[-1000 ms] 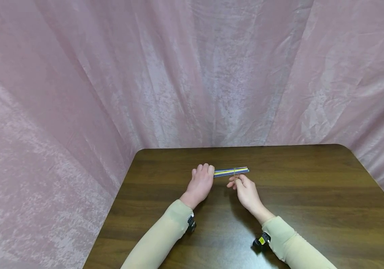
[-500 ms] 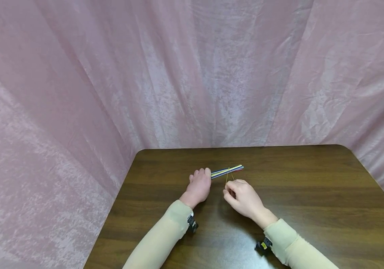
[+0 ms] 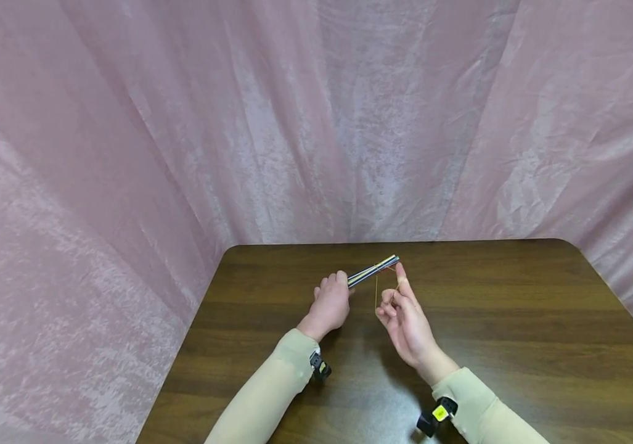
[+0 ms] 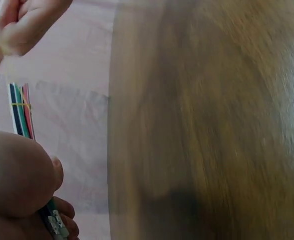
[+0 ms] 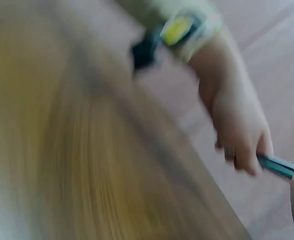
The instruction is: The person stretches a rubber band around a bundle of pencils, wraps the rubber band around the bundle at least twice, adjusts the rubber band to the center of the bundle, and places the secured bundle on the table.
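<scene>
My left hand (image 3: 330,306) grips a bundle of slim pencils (image 3: 373,271) above the table, their free ends slanting up to the right. In the left wrist view the pencils (image 4: 23,120) show white, dark, green and red sides, with metal ferrules below the fist. A thin yellow rubber band (image 4: 20,104) circles them near the free ends. From there the rubber band (image 3: 376,293) stretches to my right hand (image 3: 412,330), looped on its fingers. That hand's index finger is raised beside the pencil ends; its other fingers are bent. The right wrist view is blurred.
Below both hands lies a brown wooden table (image 3: 516,320) with rounded far corners. A pink curtain (image 3: 316,123) hangs behind it and along the sides. Small black cameras are strapped at both wrists.
The pencils' free ends have tilted upward. My right hand has pulled the band out from the bundle, then turned palm up with the index finger raised, stretching the band wider.
</scene>
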`<state>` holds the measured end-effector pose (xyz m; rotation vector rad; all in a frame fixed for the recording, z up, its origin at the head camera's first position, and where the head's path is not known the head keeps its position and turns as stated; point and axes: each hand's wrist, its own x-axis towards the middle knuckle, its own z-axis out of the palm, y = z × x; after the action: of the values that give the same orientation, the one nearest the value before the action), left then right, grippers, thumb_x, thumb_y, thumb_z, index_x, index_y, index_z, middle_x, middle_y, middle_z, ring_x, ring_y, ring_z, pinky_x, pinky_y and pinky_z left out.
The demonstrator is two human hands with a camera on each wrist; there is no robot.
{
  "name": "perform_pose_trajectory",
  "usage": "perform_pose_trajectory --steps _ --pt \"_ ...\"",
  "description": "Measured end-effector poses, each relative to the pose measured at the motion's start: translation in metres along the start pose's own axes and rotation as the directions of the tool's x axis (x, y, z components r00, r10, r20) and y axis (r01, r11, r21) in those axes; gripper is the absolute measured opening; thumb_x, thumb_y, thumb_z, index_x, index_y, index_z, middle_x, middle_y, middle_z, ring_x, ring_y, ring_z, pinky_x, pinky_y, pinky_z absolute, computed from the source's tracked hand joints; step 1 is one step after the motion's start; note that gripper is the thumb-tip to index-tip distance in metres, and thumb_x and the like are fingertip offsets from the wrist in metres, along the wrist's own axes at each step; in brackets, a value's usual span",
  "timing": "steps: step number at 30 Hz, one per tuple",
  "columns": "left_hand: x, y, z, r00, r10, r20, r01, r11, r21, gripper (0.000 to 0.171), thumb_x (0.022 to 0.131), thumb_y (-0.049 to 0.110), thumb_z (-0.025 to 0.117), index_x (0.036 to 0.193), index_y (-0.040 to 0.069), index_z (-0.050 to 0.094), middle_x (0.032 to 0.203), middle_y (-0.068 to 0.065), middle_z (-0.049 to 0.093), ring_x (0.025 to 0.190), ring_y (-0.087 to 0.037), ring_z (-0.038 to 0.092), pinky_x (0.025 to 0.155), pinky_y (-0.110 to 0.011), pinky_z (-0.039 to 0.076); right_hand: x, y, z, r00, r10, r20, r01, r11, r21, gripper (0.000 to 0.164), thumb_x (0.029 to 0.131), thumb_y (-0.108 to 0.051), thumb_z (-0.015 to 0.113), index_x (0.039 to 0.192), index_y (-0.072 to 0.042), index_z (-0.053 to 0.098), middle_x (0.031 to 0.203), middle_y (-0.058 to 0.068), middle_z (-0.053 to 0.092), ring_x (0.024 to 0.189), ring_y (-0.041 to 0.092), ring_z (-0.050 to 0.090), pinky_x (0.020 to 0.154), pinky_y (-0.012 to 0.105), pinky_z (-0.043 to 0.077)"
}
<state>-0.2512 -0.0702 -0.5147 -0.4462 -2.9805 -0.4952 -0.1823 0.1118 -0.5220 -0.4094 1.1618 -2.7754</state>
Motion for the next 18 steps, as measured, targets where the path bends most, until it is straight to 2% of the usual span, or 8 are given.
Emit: perform_pose_trajectory --steps 2,5,9,11,14,16,18 --pt "0.0 0.002 0.001 1.0 -0.005 -0.018 0.005 1.0 -0.004 0.021 0.107 0.021 0.066 0.11 0.006 0.051 0.097 -0.009 0.057 0.088 -0.028 0.052 0.071 -0.038 0.039 -0.001 0.001 0.006 0.999 0.031 -0.033 -0.024 0.978 0.208 0.063 0.118 -0.01 0.024 0.172 -0.036 0.002 0.1 -0.006 0.051 0.072 0.004 0.044 0.087 0.019 0.048" --pt "0.001 0.003 0.006 0.998 -0.008 -0.062 0.009 1.0 0.015 0.022 0.106 0.021 0.068 0.109 0.006 0.052 0.096 -0.009 0.057 0.088 -0.028 0.053 0.07 -0.038 0.039 0.0 0.001 0.012 0.988 0.097 -0.124 -0.031 0.892 0.452 0.061 0.118 -0.014 0.032 0.169 -0.038 0.011 0.102 -0.003 0.055 0.074 0.003 0.056 0.085 0.016 0.052" --pt "0.001 0.0 0.009 0.99 0.029 -0.136 -0.022 0.998 0.054 0.021 0.102 0.012 0.071 0.108 0.006 0.052 0.098 -0.01 0.057 0.091 -0.029 0.052 0.072 -0.039 0.038 0.005 -0.003 0.019 0.954 0.192 -0.229 -0.007 0.78 0.625 0.048 0.111 -0.026 0.044 0.158 -0.023 0.034 0.095 0.0 0.063 0.07 0.007 0.064 0.079 0.014 0.054" --pt "0.001 -0.004 0.01 0.981 0.081 -0.177 -0.064 0.993 0.102 0.021 0.1 0.005 0.072 0.11 0.007 0.053 0.101 -0.009 0.057 0.093 -0.028 0.051 0.075 -0.039 0.037 0.007 -0.007 0.019 0.941 0.224 -0.254 -0.002 0.754 0.657 0.034 0.11 -0.03 0.047 0.139 -0.013 0.05 0.093 0.0 0.065 0.07 0.008 0.067 0.079 0.015 0.055" --pt "0.001 -0.011 0.008 0.959 0.179 -0.219 -0.136 0.97 0.201 0.025 0.096 -0.002 0.072 0.112 0.009 0.055 0.105 -0.007 0.056 0.097 -0.027 0.049 0.079 -0.04 0.038 0.009 -0.012 0.013 0.928 0.253 -0.273 -0.022 0.77 0.638 0.031 0.11 -0.034 0.048 0.112 -0.006 0.061 0.091 0.002 0.066 0.072 0.007 0.067 0.083 0.017 0.056" --pt "0.0 -0.015 0.007 0.945 0.232 -0.231 -0.174 0.953 0.247 0.027 0.094 -0.004 0.072 0.111 0.009 0.056 0.104 -0.006 0.055 0.098 -0.027 0.049 0.081 -0.041 0.039 0.009 -0.015 0.008 0.92 0.269 -0.285 -0.058 0.812 0.581 0.036 0.11 -0.037 0.049 0.1 -0.006 0.065 0.091 0.002 0.066 0.075 0.008 0.07 0.085 0.017 0.056" --pt "-0.001 -0.019 0.005 0.939 0.264 -0.222 -0.2 0.941 0.274 0.026 0.095 -0.005 0.071 0.111 0.01 0.056 0.104 -0.006 0.054 0.098 -0.026 0.048 0.083 -0.042 0.039 0.009 -0.017 0.002 0.921 0.272 -0.279 -0.095 0.852 0.516 0.038 0.109 -0.04 0.051 0.1 -0.007 0.066 0.091 0.002 0.065 0.079 0.008 0.071 0.089 0.017 0.055"
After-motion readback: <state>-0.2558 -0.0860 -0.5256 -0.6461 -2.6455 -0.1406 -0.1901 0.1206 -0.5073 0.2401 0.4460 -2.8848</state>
